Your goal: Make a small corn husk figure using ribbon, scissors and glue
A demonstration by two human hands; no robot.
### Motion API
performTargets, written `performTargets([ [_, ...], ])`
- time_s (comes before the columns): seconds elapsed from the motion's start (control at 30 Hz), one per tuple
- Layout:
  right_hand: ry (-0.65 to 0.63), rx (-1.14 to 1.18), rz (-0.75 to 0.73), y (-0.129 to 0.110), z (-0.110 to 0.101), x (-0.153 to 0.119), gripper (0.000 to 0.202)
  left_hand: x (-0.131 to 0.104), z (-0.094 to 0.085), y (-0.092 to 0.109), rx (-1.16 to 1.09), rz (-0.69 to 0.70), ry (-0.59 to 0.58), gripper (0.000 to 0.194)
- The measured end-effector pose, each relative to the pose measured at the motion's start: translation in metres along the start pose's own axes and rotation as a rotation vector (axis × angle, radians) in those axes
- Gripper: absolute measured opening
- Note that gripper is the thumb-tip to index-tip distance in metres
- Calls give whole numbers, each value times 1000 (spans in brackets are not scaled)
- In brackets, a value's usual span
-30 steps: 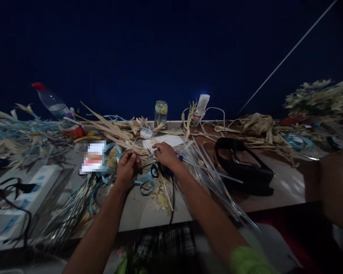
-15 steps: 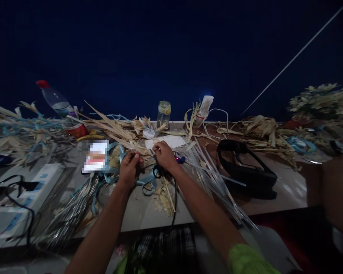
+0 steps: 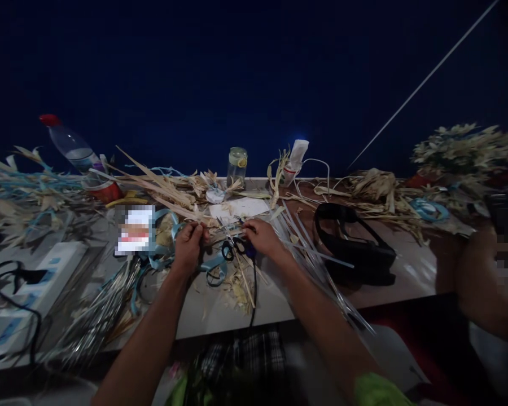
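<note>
My left hand (image 3: 189,245) is closed in a pinch, with a small pale piece of dried husk (image 3: 198,216) sticking up at its fingertips. To the right, my right hand (image 3: 261,237) has thumb and forefinger pressed together; what lies between them is too small to make out. Dark-handled scissors (image 3: 232,247) lie on the table between the two hands, blades pointing away from me. Light blue ribbon (image 3: 215,270) curls below the left hand. Husk scraps (image 3: 239,290) are scattered nearer me, and a white sheet of paper (image 3: 237,208) lies just beyond.
A lit phone (image 3: 134,231) and a bundle of shiny wires (image 3: 105,313) are at left, beside a white power strip (image 3: 53,282). Clear sticks (image 3: 322,270) and a black headset (image 3: 355,248) lie right. A jar (image 3: 237,166) stands behind. Another person's arm (image 3: 478,282) shows far right.
My right hand has moved right, away from the left hand, and the scissors between them show more fully. The whole view has shifted slightly.
</note>
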State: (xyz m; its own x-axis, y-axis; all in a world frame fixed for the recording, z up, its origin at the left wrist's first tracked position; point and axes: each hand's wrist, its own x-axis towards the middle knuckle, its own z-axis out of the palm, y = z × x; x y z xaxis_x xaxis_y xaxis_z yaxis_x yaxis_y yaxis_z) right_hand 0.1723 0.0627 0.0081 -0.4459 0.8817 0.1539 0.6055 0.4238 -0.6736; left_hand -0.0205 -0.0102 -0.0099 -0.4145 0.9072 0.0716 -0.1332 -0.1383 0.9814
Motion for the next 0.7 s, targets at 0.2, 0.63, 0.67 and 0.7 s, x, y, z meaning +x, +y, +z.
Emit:
performTargets([
  [0.2, -94, -254, -13, -8, 7, -6, 26, -1, 0, 0, 28, 27, -29, 23],
  [0.63, -226, -366, -195, -7, 11, -10, 26, -1, 1, -1, 27, 26, -16, 23],
  [0.67, -224, -359, -208, -5, 9, -15, 27, 0, 1, -1, 37, 28, -18, 23],
  [0.7, -212, -355, -202, -4, 6, -19, 27, 0, 1, -2, 53, 27, -7, 23],
])
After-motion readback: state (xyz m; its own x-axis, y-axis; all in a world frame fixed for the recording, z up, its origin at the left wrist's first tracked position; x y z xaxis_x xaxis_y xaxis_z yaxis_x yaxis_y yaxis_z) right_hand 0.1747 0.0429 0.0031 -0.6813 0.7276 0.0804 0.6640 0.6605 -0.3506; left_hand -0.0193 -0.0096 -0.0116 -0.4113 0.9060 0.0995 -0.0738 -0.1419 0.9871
